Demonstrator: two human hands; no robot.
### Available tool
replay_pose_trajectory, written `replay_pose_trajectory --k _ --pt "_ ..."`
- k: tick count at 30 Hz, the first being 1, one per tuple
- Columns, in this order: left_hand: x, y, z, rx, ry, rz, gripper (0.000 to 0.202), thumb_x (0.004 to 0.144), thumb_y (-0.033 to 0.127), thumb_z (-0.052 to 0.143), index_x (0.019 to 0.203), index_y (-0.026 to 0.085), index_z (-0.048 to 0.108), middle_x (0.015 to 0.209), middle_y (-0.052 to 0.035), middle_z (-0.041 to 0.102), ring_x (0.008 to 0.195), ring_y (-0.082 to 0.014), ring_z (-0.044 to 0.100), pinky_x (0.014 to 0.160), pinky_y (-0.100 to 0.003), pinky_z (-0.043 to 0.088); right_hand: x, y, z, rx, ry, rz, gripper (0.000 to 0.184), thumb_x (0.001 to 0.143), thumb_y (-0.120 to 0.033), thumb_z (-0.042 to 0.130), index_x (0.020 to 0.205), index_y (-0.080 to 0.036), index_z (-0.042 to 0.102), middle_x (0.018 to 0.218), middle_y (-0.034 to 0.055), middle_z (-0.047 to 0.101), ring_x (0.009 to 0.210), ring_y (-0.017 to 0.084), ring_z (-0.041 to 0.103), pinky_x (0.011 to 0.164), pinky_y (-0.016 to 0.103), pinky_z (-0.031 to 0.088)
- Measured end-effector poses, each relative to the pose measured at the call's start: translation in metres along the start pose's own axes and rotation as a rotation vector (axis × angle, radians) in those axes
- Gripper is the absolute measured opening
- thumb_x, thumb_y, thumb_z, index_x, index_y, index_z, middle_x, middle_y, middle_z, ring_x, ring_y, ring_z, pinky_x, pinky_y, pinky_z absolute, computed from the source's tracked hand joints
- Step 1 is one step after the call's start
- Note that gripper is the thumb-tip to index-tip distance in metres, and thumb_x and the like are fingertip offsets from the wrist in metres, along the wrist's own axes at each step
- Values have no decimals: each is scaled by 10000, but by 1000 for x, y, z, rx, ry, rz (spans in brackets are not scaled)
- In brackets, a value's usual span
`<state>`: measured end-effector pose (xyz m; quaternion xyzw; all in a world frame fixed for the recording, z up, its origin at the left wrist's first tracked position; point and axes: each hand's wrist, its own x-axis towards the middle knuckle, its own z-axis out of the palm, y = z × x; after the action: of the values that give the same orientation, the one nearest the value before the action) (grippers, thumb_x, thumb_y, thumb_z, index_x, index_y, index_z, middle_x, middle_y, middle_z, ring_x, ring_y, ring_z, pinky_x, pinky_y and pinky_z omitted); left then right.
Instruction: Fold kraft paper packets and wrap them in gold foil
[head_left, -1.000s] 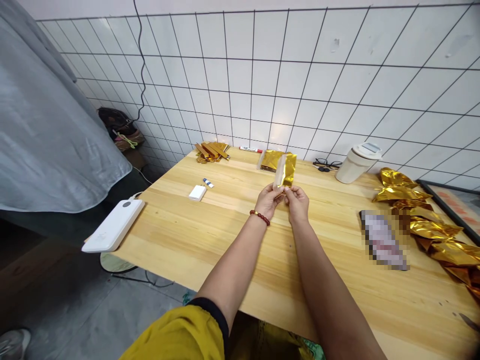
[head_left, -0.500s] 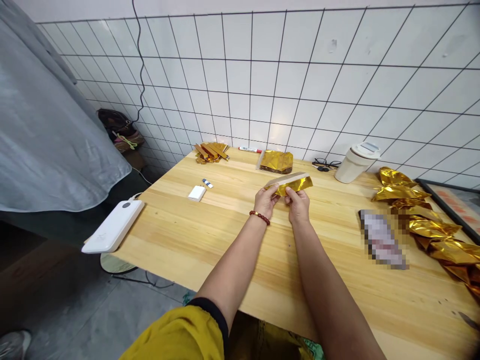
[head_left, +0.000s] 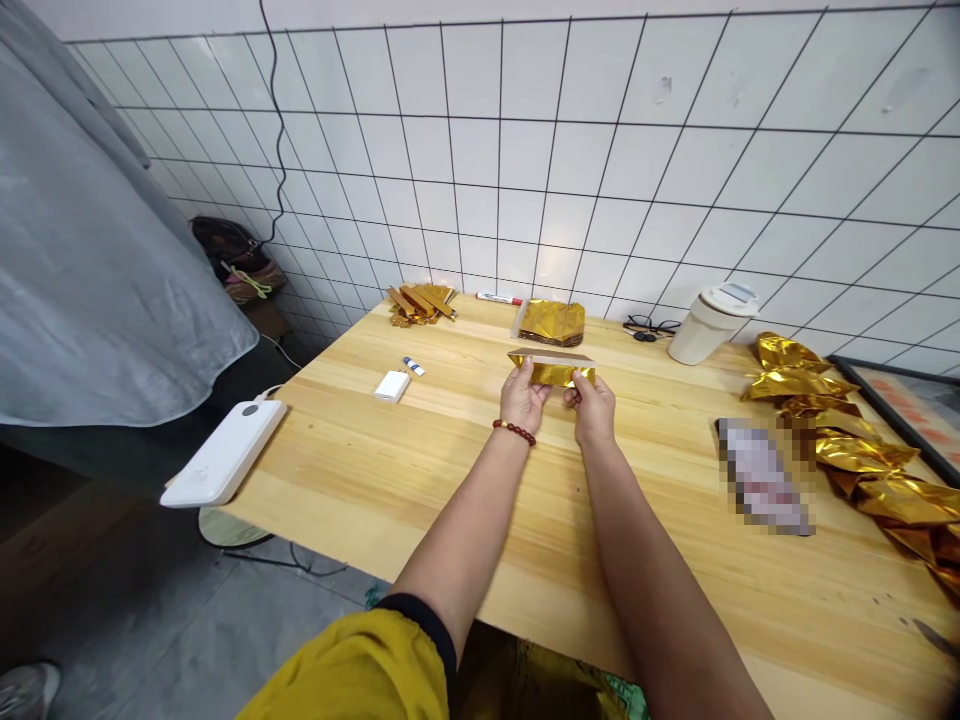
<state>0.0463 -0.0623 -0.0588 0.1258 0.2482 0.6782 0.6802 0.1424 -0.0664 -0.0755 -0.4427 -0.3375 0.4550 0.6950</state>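
Note:
Between both hands, above the middle of the wooden table (head_left: 450, 470), is a folded sheet of gold foil paper (head_left: 553, 372), long and narrow, with a pale strip along its upper side. My left hand (head_left: 523, 398) grips its left part, thumb on the near face. My right hand (head_left: 595, 405) pinches its right end between thumb and fingers. Just behind it lies a stack of gold foil sheets (head_left: 553, 322). Farther left, folded gold foil strips (head_left: 421, 304) sit in a loose pile at the back edge.
Left on the table are a white power bank (head_left: 225, 455), a white charger (head_left: 392, 386) and a small blue-white item (head_left: 413, 366). A marker (head_left: 498, 298), glasses (head_left: 651, 328) and a lidded cup (head_left: 709, 325) line the back. Twisted gold foil pieces (head_left: 862, 452) lie right, beside a blurred flat object (head_left: 763, 478).
The foil paper has shifted left and turned from slanting to nearly level. My right hand now pinches closer to its right end; my left hand has moved slightly left.

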Motion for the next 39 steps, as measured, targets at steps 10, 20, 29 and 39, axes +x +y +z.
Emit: replay_pose_trajectory --k 10,20,29,39 --pt "8 4 -6 -89 124 -2 143 870 332 636 943 211 616 911 -48 706 867 -179 691 914 -396 510 -3 -7 -1 155 -207 122 275 566 -269 632 834 -208 627 804 -8 669 528 84 552 523 227 427" --pt "8 4 -6 -46 124 18 154 835 327 677 920 207 630 911 -43 699 863 -165 683 891 -356 507 -3 -8 -3 222 -215 122 223 662 -350 588 839 -222 632 722 -4 649 567 120 599 561 254 473" --pt "7 6 -5 -80 149 12 113 867 312 634 912 210 617 888 -37 700 822 -157 680 882 -354 511 -1 -6 -1 180 -134 164 274 576 -332 713 808 -212 629 746 -9 684 545 101 601 499 208 443" --pt "7 0 -6 34 73 46 217 789 351 721 927 201 647 902 -45 712 892 -185 690 891 -357 496 0 0 1 138 -95 70 403 547 -461 828 799 -214 633 709 -31 652 496 67 518 496 209 433"
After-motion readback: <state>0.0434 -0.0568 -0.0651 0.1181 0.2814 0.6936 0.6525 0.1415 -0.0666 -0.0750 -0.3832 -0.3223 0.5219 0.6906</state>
